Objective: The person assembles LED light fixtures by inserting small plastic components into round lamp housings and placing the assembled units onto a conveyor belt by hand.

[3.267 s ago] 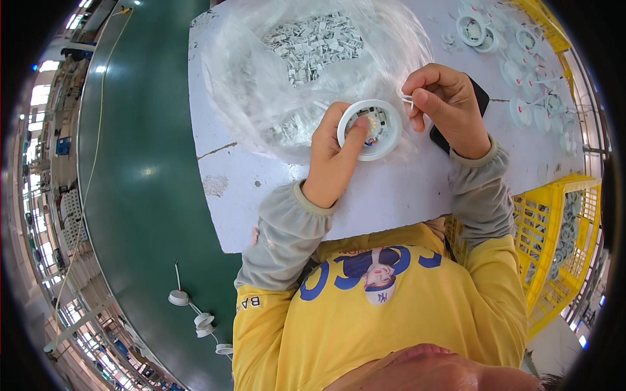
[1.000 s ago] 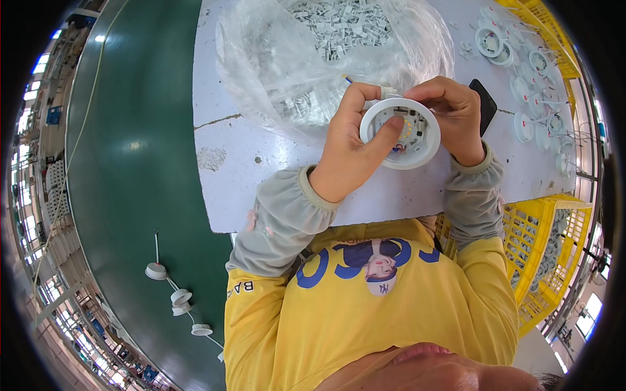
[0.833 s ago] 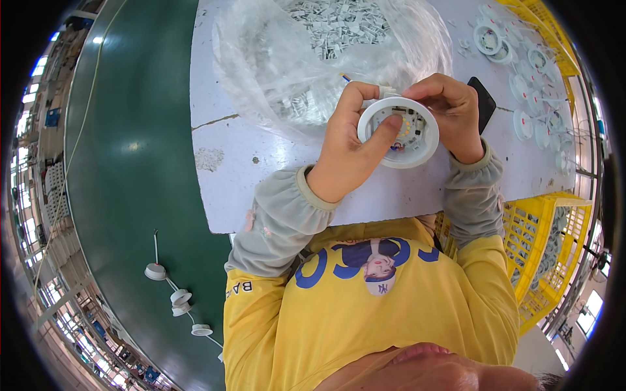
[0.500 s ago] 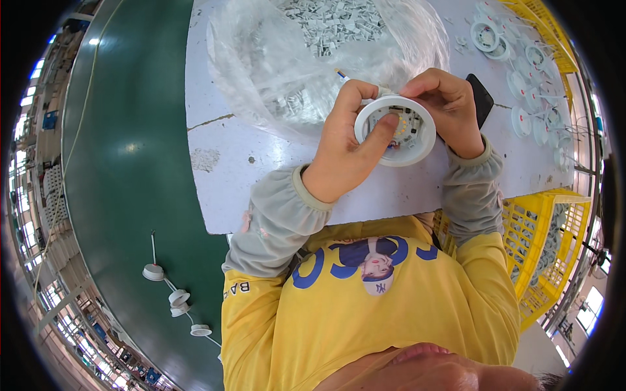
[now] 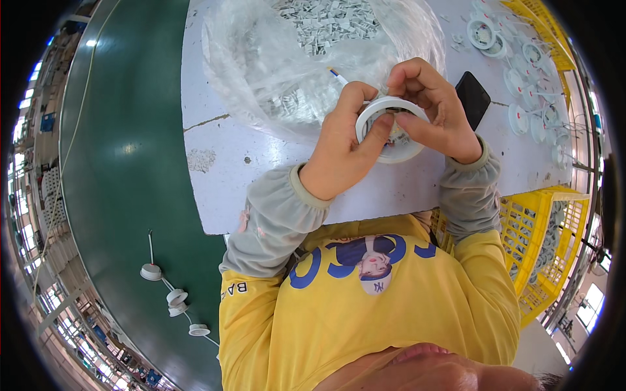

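A round white lamp housing [image 5: 403, 155] is held tilted above the table, with a circuit board and small electronic parts inside its ring. My left hand [image 5: 339, 146] grips it from the left, thumb inside the ring and fingers behind. My right hand [image 5: 443, 117] is at its upper right; the thumb reaches inside and the bent fingers are by the outer rim. Whether a small part sits between those fingers is hidden. A white cable [image 5: 338, 76] with coloured wire ends sticks out past my left fingers.
Behind my hands a clear plastic bag [image 5: 248, 72] holds many small white-grey clips [image 5: 332, 26]. A black phone [image 5: 472, 98] lies to the right. Several lamp housings [image 5: 482, 34] cover the table's far right. Yellow crates [image 5: 531, 221] stand beside the table; more lamps [image 5: 176, 298] lie on the green floor.
My right thumb has moved from outside the rim into the ring, and the right fingers have lifted slightly. The lamp housing has tilted a little in my left hand.
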Action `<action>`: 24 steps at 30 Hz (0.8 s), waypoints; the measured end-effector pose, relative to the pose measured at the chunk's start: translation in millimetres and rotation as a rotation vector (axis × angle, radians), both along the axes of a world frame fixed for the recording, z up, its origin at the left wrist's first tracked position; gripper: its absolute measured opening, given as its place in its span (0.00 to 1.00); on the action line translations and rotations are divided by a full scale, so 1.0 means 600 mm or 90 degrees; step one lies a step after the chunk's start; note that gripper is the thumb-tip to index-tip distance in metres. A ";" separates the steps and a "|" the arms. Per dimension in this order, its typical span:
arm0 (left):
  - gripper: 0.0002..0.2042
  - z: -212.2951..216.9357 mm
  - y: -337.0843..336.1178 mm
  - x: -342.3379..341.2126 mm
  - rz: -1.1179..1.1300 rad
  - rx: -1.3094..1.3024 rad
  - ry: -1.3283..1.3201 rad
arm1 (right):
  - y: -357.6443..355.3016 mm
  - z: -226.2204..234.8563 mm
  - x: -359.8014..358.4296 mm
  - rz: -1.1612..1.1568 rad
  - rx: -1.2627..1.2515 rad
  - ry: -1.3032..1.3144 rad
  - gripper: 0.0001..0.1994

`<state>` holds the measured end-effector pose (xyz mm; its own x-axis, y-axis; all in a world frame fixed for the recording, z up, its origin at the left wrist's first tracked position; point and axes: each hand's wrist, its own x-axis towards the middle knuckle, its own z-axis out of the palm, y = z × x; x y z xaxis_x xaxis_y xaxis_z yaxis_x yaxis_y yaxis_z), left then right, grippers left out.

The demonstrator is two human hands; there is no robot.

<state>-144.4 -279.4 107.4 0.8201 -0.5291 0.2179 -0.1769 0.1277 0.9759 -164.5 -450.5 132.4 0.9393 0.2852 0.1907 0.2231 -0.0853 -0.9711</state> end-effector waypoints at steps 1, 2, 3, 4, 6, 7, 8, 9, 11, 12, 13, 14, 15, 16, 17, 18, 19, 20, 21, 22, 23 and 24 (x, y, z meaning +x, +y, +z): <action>0.09 -0.002 0.000 0.001 -0.011 -0.002 0.016 | 0.001 -0.001 -0.001 -0.009 -0.001 0.015 0.17; 0.09 -0.005 0.000 0.002 -0.023 -0.003 0.032 | 0.002 -0.001 -0.002 -0.009 -0.001 0.014 0.17; 0.09 -0.009 0.001 0.005 -0.024 -0.002 0.031 | 0.002 0.000 -0.002 -0.007 -0.002 0.021 0.16; 0.09 -0.014 0.002 0.008 -0.044 -0.008 0.013 | 0.002 0.000 -0.003 -0.005 -0.002 0.027 0.16; 0.10 -0.019 0.006 0.011 -0.066 -0.013 -0.006 | 0.001 0.001 -0.004 0.000 0.001 0.025 0.16; 0.12 -0.021 0.008 0.012 -0.075 -0.035 -0.027 | 0.000 0.001 -0.003 0.007 0.004 0.024 0.16; 0.14 -0.021 0.008 0.012 -0.085 -0.058 -0.047 | 0.000 0.001 -0.003 0.005 0.006 0.023 0.16; 0.14 -0.021 0.007 0.013 -0.088 -0.057 -0.047 | 0.000 -0.001 -0.002 0.000 -0.004 0.002 0.15; 0.18 -0.021 0.004 0.014 -0.049 -0.024 -0.088 | 0.001 -0.002 -0.001 -0.009 -0.013 -0.018 0.15; 0.18 -0.021 0.003 0.013 -0.052 -0.023 -0.089 | 0.001 -0.002 -0.001 -0.016 -0.030 -0.036 0.14; 0.18 -0.020 0.003 0.010 -0.041 -0.025 -0.063 | 0.001 -0.003 0.000 -0.023 -0.047 -0.054 0.14; 0.17 -0.019 0.002 0.009 -0.030 -0.027 -0.037 | 0.001 -0.003 0.000 -0.025 -0.046 -0.054 0.14; 0.17 -0.019 0.001 0.010 -0.032 -0.026 -0.037 | 0.002 -0.004 0.000 -0.022 -0.044 -0.059 0.14; 0.16 -0.020 0.001 0.011 -0.028 -0.027 -0.044 | 0.002 -0.005 0.001 -0.018 -0.043 -0.063 0.14; 0.15 -0.021 0.001 0.012 -0.024 -0.028 -0.051 | 0.003 -0.006 0.001 -0.019 -0.042 -0.063 0.14; 0.15 -0.018 0.001 0.012 -0.025 -0.027 -0.051 | 0.003 -0.007 0.001 -0.019 -0.039 -0.065 0.14; 0.14 -0.013 0.001 0.012 -0.030 -0.031 -0.028 | 0.003 -0.008 0.001 -0.019 -0.036 -0.066 0.14; 0.14 -0.010 0.002 0.012 -0.035 -0.035 -0.004 | 0.003 -0.010 0.001 -0.020 -0.035 -0.066 0.14; 0.14 -0.011 0.002 0.012 -0.035 -0.034 -0.004 | 0.003 -0.011 0.001 -0.023 -0.047 -0.059 0.14; 0.13 -0.013 0.002 0.012 -0.031 -0.039 0.008 | 0.003 -0.011 0.001 -0.026 -0.060 -0.052 0.14; 0.13 -0.014 0.002 0.012 -0.027 -0.043 0.020 | 0.003 -0.012 0.000 -0.025 -0.059 -0.051 0.14; 0.13 -0.014 0.002 0.012 -0.026 -0.043 0.020 | 0.005 -0.012 -0.001 -0.033 -0.053 -0.044 0.13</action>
<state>-137.1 -278.2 99.0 0.8053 -0.5469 0.2289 -0.1399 0.1999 0.9698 -165.0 -447.7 125.2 0.9386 0.2544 0.2330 0.2821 -0.1774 -0.9428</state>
